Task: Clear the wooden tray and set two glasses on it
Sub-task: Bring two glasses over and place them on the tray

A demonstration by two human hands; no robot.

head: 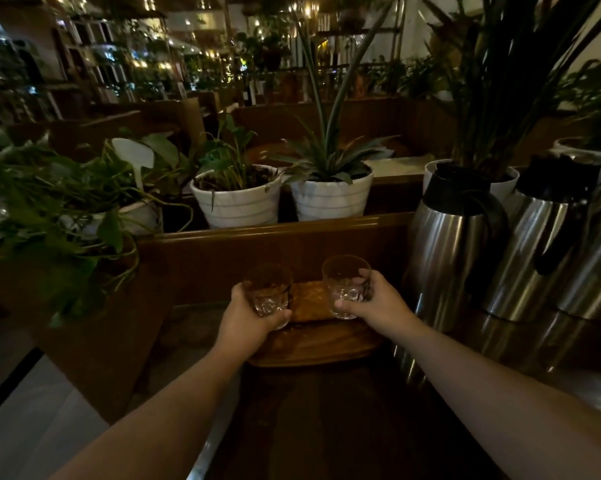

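A wooden tray [313, 344] lies on the dark counter in front of me, with a lighter woven mat [309, 301] at its far side. My left hand [247, 317] grips a clear cut glass [268, 291] over the tray's left part. My right hand [378, 304] grips a second clear glass [346, 285] over the tray's right part. Both glasses are upright and look empty. Whether their bases touch the tray is hard to tell in the dim light.
Three steel thermos jugs [448, 237] stand close on the right. White plant pots [236, 199] line a ledge behind a wooden rail [275, 230]. A leafy plant [49, 216] hangs over the left side.
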